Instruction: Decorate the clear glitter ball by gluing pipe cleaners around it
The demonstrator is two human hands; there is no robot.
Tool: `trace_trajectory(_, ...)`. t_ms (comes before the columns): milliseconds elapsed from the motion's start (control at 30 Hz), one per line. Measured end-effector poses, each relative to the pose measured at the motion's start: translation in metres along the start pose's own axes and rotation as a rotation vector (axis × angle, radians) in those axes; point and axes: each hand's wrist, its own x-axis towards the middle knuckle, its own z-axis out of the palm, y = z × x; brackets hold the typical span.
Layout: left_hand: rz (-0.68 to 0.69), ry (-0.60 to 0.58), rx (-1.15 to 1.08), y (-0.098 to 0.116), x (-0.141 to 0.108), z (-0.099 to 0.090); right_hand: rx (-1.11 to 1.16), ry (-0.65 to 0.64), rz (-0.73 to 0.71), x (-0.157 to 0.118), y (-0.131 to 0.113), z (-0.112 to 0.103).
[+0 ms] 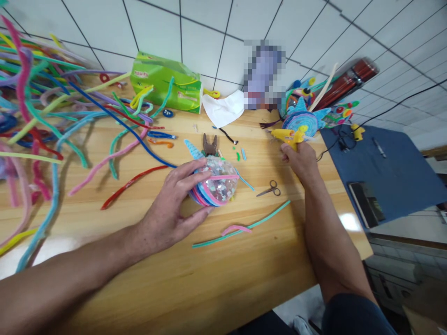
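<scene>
Bright, even light covers the desk (258,274), with white glare at its left side and beside the right forearm (326,232), which has a soft shadow alongside. The lower right corner is dim. The left hand (171,197) and glittery ball (225,190) look fairly clear; the flask (345,81) and pipe cleaners (55,186) at left blur, edges stretch, and mosaic squares (263,74) hide one patch

Pipe cleaners (45,111) crowd the worktop's (244,279) left; centre, ball (223,186); scissors (268,190) right of it; mat (401,167) at frame right.
</scene>
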Motion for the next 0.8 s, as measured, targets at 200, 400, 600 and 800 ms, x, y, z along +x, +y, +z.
trace_trajectory(200, -0.017, -0.016, 0.005, -0.0003, -0.0001, -0.0005, -0.002, 0.000, -0.017, 0.0053, -0.0006, 0.0033)
trace_trajectory(400, -0.005, -0.003, -0.016, -0.0002, -0.0002, 0.0004, 0.013, 0.008, 0.003, 0.0076, -0.0008, 0.0049)
trace_trajectory(600, -0.008, -0.003, -0.026, -0.0005, -0.0006, 0.0008, 0.009, 0.018, 0.003, 0.0036, -0.0047, 0.0012)
trace_trajectory(800, 0.001, -0.003, -0.004, 0.0002, 0.0003, 0.0000, -0.010, -0.009, 0.013, 0.0064, -0.0050, 0.0036)
